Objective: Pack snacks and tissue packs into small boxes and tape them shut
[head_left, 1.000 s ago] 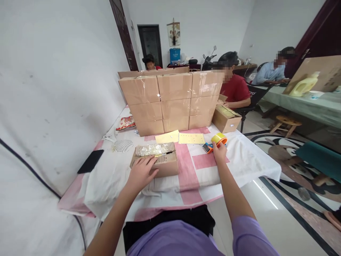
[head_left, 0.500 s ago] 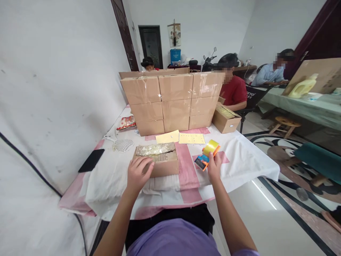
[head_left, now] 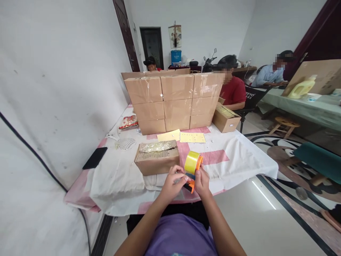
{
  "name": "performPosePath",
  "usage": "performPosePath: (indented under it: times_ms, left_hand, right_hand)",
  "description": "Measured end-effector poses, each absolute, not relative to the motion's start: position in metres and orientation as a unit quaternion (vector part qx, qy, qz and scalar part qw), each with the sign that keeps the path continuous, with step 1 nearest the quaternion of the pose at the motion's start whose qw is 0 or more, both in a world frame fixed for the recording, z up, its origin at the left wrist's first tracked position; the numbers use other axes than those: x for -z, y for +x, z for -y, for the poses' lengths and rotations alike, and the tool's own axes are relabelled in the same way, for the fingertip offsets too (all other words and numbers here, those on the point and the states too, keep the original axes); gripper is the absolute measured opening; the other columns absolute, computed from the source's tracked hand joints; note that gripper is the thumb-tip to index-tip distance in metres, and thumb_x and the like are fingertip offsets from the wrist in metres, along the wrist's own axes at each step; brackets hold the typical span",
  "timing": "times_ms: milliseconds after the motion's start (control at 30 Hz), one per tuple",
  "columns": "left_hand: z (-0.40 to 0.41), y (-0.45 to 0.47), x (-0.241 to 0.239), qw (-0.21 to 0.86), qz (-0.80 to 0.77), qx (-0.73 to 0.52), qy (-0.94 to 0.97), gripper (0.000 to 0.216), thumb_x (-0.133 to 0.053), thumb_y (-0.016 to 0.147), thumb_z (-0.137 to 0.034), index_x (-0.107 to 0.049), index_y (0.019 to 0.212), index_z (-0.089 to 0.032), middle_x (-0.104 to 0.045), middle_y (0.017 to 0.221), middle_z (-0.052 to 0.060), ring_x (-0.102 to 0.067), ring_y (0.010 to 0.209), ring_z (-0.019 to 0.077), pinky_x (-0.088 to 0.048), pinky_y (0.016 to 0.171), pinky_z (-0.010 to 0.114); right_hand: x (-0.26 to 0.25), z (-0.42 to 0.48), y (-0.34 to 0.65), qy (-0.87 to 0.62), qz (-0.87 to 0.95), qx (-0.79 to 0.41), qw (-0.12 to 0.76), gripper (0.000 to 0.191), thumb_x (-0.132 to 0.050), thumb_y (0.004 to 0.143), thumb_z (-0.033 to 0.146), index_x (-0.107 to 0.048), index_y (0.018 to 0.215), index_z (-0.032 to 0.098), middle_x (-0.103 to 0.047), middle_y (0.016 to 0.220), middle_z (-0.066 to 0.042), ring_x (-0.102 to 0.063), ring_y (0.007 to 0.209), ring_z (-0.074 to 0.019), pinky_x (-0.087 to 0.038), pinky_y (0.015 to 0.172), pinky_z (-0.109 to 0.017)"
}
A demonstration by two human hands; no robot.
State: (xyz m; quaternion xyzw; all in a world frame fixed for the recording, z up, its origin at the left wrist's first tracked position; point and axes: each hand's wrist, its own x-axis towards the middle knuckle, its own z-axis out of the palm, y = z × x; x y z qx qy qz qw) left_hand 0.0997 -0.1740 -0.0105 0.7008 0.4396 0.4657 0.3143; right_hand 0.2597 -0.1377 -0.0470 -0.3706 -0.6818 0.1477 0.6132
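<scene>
My right hand [head_left: 201,181] is closed round an orange-and-blue tape dispenser [head_left: 192,185] that carries a wide roll of yellowish packing tape [head_left: 191,161]. My left hand [head_left: 174,183] is at the dispenser's front end, thumb and forefinger pinched together. What lies between those fingertips is too small to make out. Just beyond my left hand stands a small cardboard box [head_left: 157,165], its top covered with crinkled clear tape over a strip of corrugated card.
Stacked, taped cartons [head_left: 177,110] rise at the table's back. Before them lie yellow paper sheets [head_left: 193,137]. Leftward are a white perforated paddle [head_left: 126,144], a black phone-like slab [head_left: 95,158] and a red-white packet [head_left: 128,122]. Another box [head_left: 226,119] stands near a person in red [head_left: 236,90].
My right hand has brought the tape dispenser leftward and closer to me. My left hand has left the small box, moved right to the dispenser and pinched its fingers.
</scene>
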Motion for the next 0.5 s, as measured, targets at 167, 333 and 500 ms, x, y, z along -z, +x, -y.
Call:
performPosePath:
  times_ms: [167, 333, 500]
  left_hand:
    - [0.181, 0.107, 0.006, 0.447, -0.443, -0.463, 0.624, 0.040, -0.058, 0.093, -0.048, -0.072, 0.074, -0.016, -0.058, 0.073, 0.003, -0.056, 0.065, 0.0141, -0.044, 0.062, 0.026]
    - [0.197, 0.103, 0.009, 0.531, -0.470, -0.403, 0.578, 0.041, -0.053, 0.093, -0.051, -0.066, 0.075, -0.017, -0.050, 0.050, -0.004, -0.043, 0.044, 0.0104, -0.032, 0.048, 0.023]
    - [0.199, 0.102, 0.021, 0.466, -0.485, -0.395, 0.626, 0.038, -0.050, 0.094, -0.045, -0.070, 0.078, -0.017, -0.057, 0.053, -0.001, -0.052, 0.051, 0.0126, -0.038, 0.055, 0.023]
  right_hand:
    - [0.048, 0.135, 0.260, -0.430, 0.633, -0.105, 0.636, 0.051, -0.033, 0.105, 0.049, -0.053, 0.066, 0.023, -0.058, 0.060, -0.002, -0.055, 0.060, -0.0196, -0.047, 0.067, -0.036]
    - [0.019, 0.116, 0.269, -0.508, 0.464, -0.166, 0.706, 0.055, -0.037, 0.099, 0.065, -0.052, 0.067, 0.022, -0.048, 0.052, 0.002, -0.049, 0.052, -0.0165, -0.043, 0.057, -0.031]
    - [-0.005, 0.122, 0.247, -0.450, 0.378, -0.332, 0.738, 0.053, -0.051, 0.091, 0.069, -0.055, 0.072, 0.020, -0.055, 0.059, 0.002, -0.054, 0.055, -0.0144, -0.044, 0.052, -0.026]
